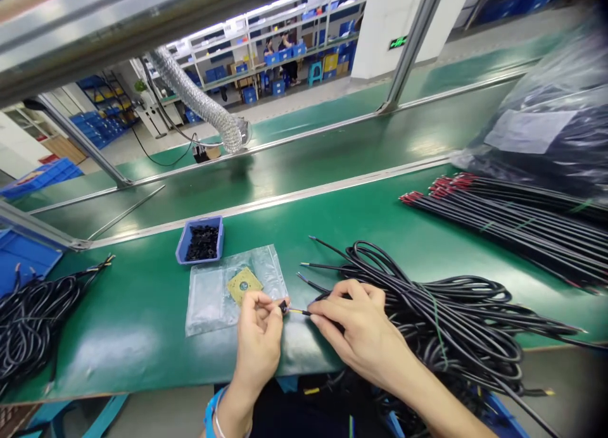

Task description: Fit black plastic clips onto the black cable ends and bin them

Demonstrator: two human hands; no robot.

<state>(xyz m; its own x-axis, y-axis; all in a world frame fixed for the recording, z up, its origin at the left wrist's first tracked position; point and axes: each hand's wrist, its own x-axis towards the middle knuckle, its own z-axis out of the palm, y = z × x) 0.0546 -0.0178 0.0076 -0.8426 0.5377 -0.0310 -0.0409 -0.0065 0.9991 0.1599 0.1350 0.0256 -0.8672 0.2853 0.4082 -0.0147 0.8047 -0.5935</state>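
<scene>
My left hand (260, 330) pinches a small black plastic part (284, 307) between thumb and fingers, over the front of the green bench. Opposite it, my right hand (354, 318) grips a black cable (306, 312) close to its stripped end. Thin coloured wires, one of them yellow, run from the cable end to the black part; whether they sit inside it I cannot tell. Just behind my left hand, a clear plastic bag (209, 299) lies flat with a yellowish square plate (243, 285) on it. A coiled bundle of black cables (418, 292) lies beside and beneath my right hand.
A blue bin (221, 238) of small black parts stands behind the bag. More coiled cables (38, 318) lie at left. Straight red-tipped cables (513, 223) and a large plastic-wrapped bundle (546, 121) occupy the right. A silvery duct (199, 102) hangs beyond the bench; people sit far behind.
</scene>
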